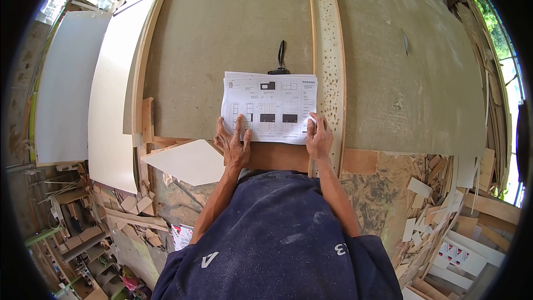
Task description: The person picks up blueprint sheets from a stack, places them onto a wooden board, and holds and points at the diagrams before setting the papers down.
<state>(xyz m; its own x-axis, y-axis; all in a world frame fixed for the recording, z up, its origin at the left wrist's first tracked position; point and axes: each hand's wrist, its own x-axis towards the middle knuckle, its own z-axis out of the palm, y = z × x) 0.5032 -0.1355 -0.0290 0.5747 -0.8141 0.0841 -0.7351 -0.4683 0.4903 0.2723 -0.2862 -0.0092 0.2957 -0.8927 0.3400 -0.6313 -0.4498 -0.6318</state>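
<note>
The left hand point(236, 149) is spreading its fingers over the papers point(277, 101) mid-frame; the right hand point(320, 141) is curling at their lower right edge, whether pinching I can't tell. Their far edge is lying unpressed by fingers, so a draught could be fanning loose sheets across the worktop point(233, 22).

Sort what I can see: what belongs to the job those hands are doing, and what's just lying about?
Seemingly in the job:
printed sheets
left hand, fingers spread on them
right hand, at their near right corner
large board beneath them

Probably just lying about:
black looped object beyond the sheets
pale angular panel
scattered offcuts
</note>
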